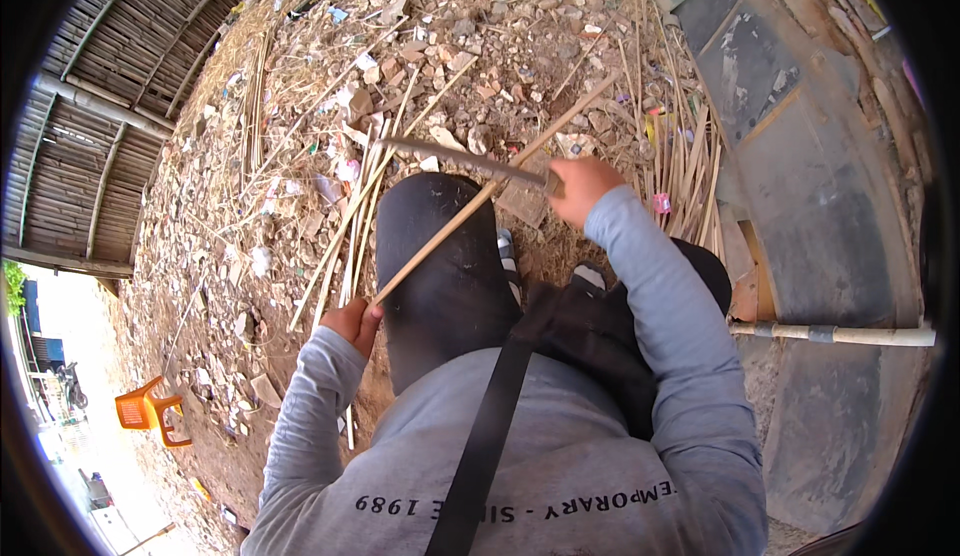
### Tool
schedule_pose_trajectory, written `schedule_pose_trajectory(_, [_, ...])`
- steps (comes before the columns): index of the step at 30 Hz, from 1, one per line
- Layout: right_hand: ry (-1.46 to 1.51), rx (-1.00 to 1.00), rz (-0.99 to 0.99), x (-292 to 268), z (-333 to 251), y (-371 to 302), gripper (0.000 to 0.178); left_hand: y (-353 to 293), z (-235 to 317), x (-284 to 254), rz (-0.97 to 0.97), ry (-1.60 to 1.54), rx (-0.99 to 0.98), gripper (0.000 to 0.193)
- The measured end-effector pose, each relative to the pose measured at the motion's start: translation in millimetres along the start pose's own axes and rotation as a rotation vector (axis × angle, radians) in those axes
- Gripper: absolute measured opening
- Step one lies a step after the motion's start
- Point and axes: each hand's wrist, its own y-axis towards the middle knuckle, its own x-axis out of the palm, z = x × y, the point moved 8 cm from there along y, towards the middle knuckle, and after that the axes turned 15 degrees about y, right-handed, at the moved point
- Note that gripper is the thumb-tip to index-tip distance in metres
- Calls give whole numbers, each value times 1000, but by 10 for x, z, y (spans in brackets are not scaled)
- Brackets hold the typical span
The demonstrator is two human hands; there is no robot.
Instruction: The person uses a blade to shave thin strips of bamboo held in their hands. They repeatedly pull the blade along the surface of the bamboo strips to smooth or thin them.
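My left hand (pixel 352 324) is closed on the near end of a long bamboo strip (pixel 440 239), which slants up and away to the right across my left knee. In my right hand (pixel 588 191) is the handle of a long-bladed knife (pixel 462 158), its blade pointing left over the ground beyond my knee. The blade crosses the strip close to my right fist; whether the two touch I cannot tell. Left of my knee lies a loose bunch of bamboo strips (pixel 357 218) on the ground.
More split strips (pixel 690 171) lie to the right beside dark wall panels (pixel 830 206). Rubble and litter (pixel 300 156) cover the ground. A slatted bamboo structure (pixel 100 146) stands at the left, an orange plastic chair (pixel 150 411) below it. A pale pole (pixel 830 334) juts in at the right.
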Motion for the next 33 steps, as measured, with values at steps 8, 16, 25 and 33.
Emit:
schedule_pose_trajectory(8, [208, 165, 59, -34, 244, 105, 29, 48, -16, -31, -81, -44, 29, 56])
schedule_pose_trajectory(16, [208, 45, 253, -105, 369, 202, 30, 67, 46, -100, -24, -11, 63, 52])
schedule_pose_trajectory(25, [179, 80, 163, 113, 535, 238, 37, 104, 33, -104, -58, -24, 78, 50])
schedule_pose_trajectory(33, [217, 61, 180, 129, 630, 225, 33, 90, 49, -76, -63, -43, 101, 50])
